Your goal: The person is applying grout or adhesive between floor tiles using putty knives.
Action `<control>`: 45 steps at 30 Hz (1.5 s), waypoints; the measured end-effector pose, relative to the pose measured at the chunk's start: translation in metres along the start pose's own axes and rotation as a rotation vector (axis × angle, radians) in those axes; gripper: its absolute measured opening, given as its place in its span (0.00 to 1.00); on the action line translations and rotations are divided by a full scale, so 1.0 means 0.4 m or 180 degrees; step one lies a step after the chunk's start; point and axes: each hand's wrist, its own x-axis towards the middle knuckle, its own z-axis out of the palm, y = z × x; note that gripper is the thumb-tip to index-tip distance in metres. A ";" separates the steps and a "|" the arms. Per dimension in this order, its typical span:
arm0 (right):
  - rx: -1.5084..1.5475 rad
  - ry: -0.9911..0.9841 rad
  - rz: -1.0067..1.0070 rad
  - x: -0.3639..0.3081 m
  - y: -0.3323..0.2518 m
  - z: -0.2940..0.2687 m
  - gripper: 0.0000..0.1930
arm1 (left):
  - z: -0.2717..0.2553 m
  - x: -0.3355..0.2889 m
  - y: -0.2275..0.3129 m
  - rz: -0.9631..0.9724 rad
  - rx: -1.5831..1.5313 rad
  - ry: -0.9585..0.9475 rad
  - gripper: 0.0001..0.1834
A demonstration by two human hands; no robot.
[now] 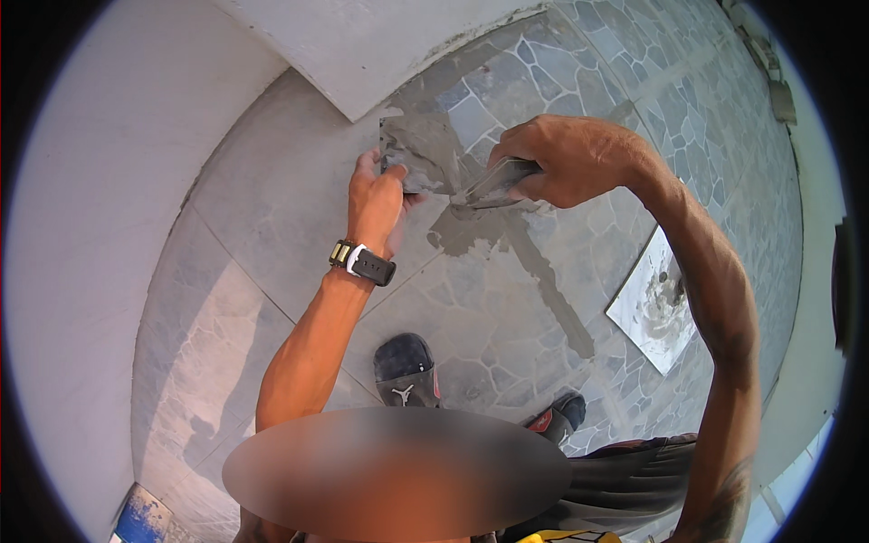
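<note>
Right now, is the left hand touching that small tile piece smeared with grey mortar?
Touching. The head view shows the left hand gripping the lower left edge of the tile piece.

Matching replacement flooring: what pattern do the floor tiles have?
Grey-blue irregular stone-mosaic pattern on the floor tiles, clearest in the head view.

Floor (507, 308): stone-pattern tile, matt, streaked with rough grey mortar (543, 281). Small tile piece (418, 152): coated in wet, coarse mortar. Trowel blade (493, 185): smooth metal, mortar-smeared. Watch strap (373, 266): matt black plastic or rubber.
</note>
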 end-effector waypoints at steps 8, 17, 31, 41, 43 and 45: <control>0.1079 0.0844 0.0655 0.097 0.128 0.030 0.29 | -0.106 -0.015 -0.006 -0.0036 -0.0036 0.0303 0.26; -0.0206 0.1767 0.0905 0.468 0.151 0.025 0.18 | -0.271 -0.025 0.049 -0.0092 -0.0155 0.0193 0.29; -0.0309 0.1310 0.0233 0.719 -0.201 0.172 0.10 | -0.428 -0.140 0.285 0.0136 -0.0242 0.0546 0.32; -0.0958 0.1946 0.1412 0.585 0.171 0.001 0.15 | -0.408 -0.192 0.271 0.0204 -0.0614 0.0655 0.30; -0.1197 0.1832 0.1242 0.615 0.157 0.035 0.13 | -0.392 -0.178 0.272 0.0243 -0.0568 0.0530 0.30; -0.1228 0.1908 0.1006 0.655 0.074 0.089 0.10 | -0.383 -0.178 0.276 0.0302 -0.0498 0.0427 0.29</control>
